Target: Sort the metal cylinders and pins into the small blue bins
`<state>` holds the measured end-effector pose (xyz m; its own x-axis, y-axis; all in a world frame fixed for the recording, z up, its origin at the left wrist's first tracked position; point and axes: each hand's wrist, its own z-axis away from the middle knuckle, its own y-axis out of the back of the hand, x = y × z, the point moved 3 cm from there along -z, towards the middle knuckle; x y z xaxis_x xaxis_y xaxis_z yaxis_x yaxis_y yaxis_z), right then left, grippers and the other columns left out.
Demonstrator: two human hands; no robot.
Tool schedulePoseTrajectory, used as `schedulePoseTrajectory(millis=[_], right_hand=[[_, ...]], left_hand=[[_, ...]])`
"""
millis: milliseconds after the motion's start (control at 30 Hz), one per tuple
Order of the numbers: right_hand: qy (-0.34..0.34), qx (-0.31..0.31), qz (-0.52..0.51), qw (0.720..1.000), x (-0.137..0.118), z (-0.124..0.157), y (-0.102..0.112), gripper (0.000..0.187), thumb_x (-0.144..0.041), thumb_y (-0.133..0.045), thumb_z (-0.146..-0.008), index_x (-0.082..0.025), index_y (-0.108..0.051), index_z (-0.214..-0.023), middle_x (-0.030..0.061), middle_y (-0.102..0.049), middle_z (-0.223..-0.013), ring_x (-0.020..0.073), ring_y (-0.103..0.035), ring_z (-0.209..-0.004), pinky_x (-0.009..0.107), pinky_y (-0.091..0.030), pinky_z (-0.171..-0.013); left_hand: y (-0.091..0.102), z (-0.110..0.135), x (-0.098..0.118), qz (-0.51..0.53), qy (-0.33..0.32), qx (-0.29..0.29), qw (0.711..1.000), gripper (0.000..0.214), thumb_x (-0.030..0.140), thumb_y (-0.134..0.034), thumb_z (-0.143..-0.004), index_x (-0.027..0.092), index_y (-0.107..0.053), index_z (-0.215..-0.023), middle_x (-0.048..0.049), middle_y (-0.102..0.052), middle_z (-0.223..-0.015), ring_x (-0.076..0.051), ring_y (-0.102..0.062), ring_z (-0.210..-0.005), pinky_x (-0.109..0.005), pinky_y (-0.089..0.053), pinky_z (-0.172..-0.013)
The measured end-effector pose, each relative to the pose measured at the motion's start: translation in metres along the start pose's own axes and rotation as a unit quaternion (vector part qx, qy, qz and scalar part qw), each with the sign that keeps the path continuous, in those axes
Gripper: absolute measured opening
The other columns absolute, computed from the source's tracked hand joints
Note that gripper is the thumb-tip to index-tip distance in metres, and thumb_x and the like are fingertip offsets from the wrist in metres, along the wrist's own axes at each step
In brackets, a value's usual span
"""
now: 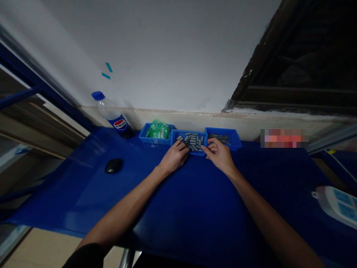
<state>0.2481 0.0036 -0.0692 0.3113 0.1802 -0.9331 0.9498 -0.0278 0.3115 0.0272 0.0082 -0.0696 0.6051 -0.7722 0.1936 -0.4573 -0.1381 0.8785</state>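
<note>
Short grey metal cylinders (193, 140) lie jumbled in the middle blue bin (203, 153). At the bin's front left corner is my left hand (175, 157), its fingers curled down among the cylinders; whether a cylinder is between them is hidden. My right hand (220, 153) is at the bin's right wall, thumb and fingers drawn together near the rim. What those fingers hold, if anything, is too small to make out. Just behind my right hand, thin metal pins or rods (220, 138) fill part of the right blue bin (235, 140).
A left blue bin (152, 141) contains green plastic packets (158, 130). Behind it to the left stands a cola bottle (114, 117). A black computer mouse (113, 166) lies on the blue tabletop (192, 208). A white power strip (337, 204) is at the far right. A wall rises behind the bins.
</note>
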Motion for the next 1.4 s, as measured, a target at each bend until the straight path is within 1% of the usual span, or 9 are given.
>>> schedulePoseTrajectory(millis=[167,300,433,800,900,1033,1167,1267,1400], right_hand=[[0.016,-0.08,0.028,0.996,-0.006,0.002,0.002,0.034,-0.049,-0.074,-0.089,-0.026,-0.049,-0.087,-0.0032,-0.063,-0.067,0.0187,-0.071,-0.053,0.027,-0.056,-0.047],[0.045,-0.086,0.065,0.993,-0.001,0.006,0.005,0.028,-0.041,-0.072,-0.091,-0.026,-0.048,-0.086,0.0004,-0.068,-0.072,0.0211,-0.075,-0.059,0.029,-0.058,-0.052],[0.074,-0.088,0.104,0.988,0.007,0.012,0.001,0.023,-0.039,-0.068,-0.094,-0.027,-0.049,-0.088,0.0028,-0.072,-0.072,0.0226,-0.076,-0.062,0.031,-0.059,-0.056],[0.148,-0.075,0.166,0.972,0.008,0.014,0.003,0.021,-0.031,-0.061,-0.098,-0.026,-0.048,-0.082,0.0063,-0.069,-0.078,0.024,-0.072,-0.07,0.034,-0.058,-0.066],[0.161,-0.075,0.188,0.966,0.005,0.018,0.005,0.018,-0.031,-0.059,-0.1,-0.026,-0.053,-0.084,0.0069,-0.069,-0.082,0.0241,-0.071,-0.074,0.034,-0.057,-0.068],[0.182,-0.087,0.24,0.95,0.004,0.023,0.007,0.01,-0.029,-0.058,-0.102,-0.026,-0.063,-0.093,0.0087,-0.071,-0.09,0.0262,-0.07,-0.084,0.035,-0.056,-0.075],[0.227,-0.083,0.274,0.931,-0.004,0.025,0.007,0.014,-0.023,-0.055,-0.101,-0.025,-0.063,-0.089,0.009,-0.069,-0.088,0.0258,-0.069,-0.081,0.036,-0.054,-0.077],[0.206,-0.056,0.252,0.944,-0.012,0.02,0.007,0.016,-0.029,-0.058,-0.102,-0.025,-0.059,-0.086,0.0075,-0.069,-0.084,0.0246,-0.07,-0.077,0.036,-0.056,-0.074],[0.113,-0.022,0.11,0.987,-0.022,-0.001,0.01,0.032,-0.048,-0.073,-0.094,-0.027,-0.05,-0.084,-0.0005,-0.065,-0.068,0.0202,-0.069,-0.059,0.031,-0.057,-0.056]], left_hand=[[0.003,0.004,0.013,0.016,0.015,0.024,0.999,0.029,0.043,-0.061,-0.104,0.015,-0.069,-0.098,-0.0118,-0.066,-0.101,-0.028,-0.063,-0.102,-0.045,-0.058,-0.095],[-0.003,0.004,0.02,-0.027,0.017,0.008,0.999,0.026,0.04,-0.057,-0.106,0.016,-0.067,-0.108,-0.0121,-0.066,-0.104,-0.027,-0.064,-0.102,-0.043,-0.057,-0.092],[-0.01,0.001,0.02,-0.049,0.012,-0.005,0.999,0.024,0.037,-0.063,-0.104,0.019,-0.065,-0.119,-0.0128,-0.065,-0.115,-0.028,-0.064,-0.106,-0.043,-0.056,-0.093],[-0.018,0.005,0.016,-0.011,-0.015,-0.026,0.999,0.021,0.035,-0.06,-0.107,0.017,-0.068,-0.115,-0.0106,-0.07,-0.107,-0.026,-0.069,-0.101,-0.038,-0.057,-0.089],[-0.017,0.007,0.016,-0.002,-0.003,-0.021,1.0,0.026,0.04,-0.062,-0.105,0.017,-0.068,-0.117,-0.0136,-0.071,-0.113,-0.029,-0.069,-0.107,-0.041,-0.057,-0.092],[-0.014,0.009,0.017,0.004,0.018,-0.016,1.0,0.046,0.054,-0.066,-0.101,0.018,-0.065,-0.13,-0.0183,-0.068,-0.127,-0.034,-0.066,-0.117,-0.048,-0.055,-0.098],[-0.008,0.008,0.024,0.024,0.015,-0.024,0.999,0.057,0.061,-0.061,-0.1,0.017,-0.065,-0.135,-0.0188,-0.069,-0.128,-0.034,-0.065,-0.117,-0.048,-0.053,-0.101],[-0.001,0.005,0.03,0.008,-0.004,-0.028,1.0,0.05,0.06,-0.054,-0.104,0.016,-0.072,-0.12,-0.017,-0.071,-0.121,-0.034,-0.064,-0.115,-0.05,-0.052,-0.1],[0.009,-0.002,0.03,0.004,-0.011,-0.03,0.999,0.046,0.051,-0.046,-0.11,0.015,-0.074,-0.106,-0.0122,-0.072,-0.106,-0.027,-0.066,-0.1,-0.043,-0.053,-0.09]])
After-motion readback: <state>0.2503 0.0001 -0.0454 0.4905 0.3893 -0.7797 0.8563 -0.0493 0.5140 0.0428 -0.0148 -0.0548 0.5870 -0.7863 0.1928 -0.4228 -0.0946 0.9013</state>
